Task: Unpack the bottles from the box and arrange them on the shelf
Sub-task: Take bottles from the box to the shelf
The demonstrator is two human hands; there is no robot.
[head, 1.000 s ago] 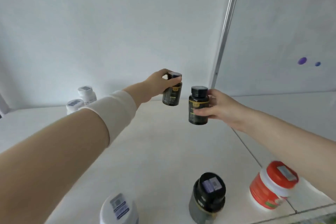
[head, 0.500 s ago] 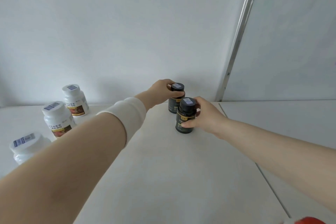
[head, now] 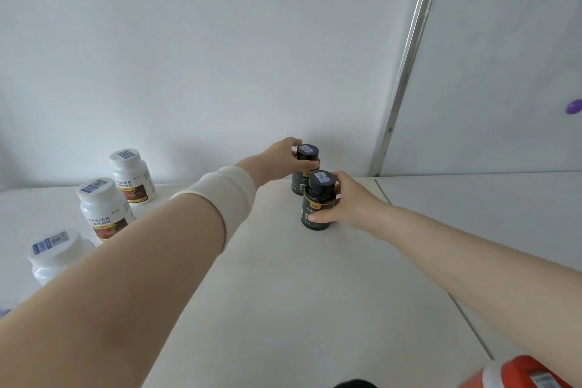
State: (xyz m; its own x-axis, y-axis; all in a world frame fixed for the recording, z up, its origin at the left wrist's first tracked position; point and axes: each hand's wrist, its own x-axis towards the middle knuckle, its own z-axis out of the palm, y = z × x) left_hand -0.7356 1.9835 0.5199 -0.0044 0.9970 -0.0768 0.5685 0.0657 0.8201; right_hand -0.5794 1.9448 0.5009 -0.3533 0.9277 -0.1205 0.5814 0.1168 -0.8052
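Front black bottle (head: 316,205) is gripped round its body by the right hand (head: 352,201). Rear black bottle (head: 307,154), just behind it, is gripped below the cap by the left hand (head: 283,161). Both are stood upright, caps up, on the white shelf (head: 283,293) near the white wall (head: 220,41). Three white bottles (head: 100,208) are stood well to its left.

Plain white back wall (head: 220,41), metal strip (head: 410,57), glossy side panel (head: 504,72).
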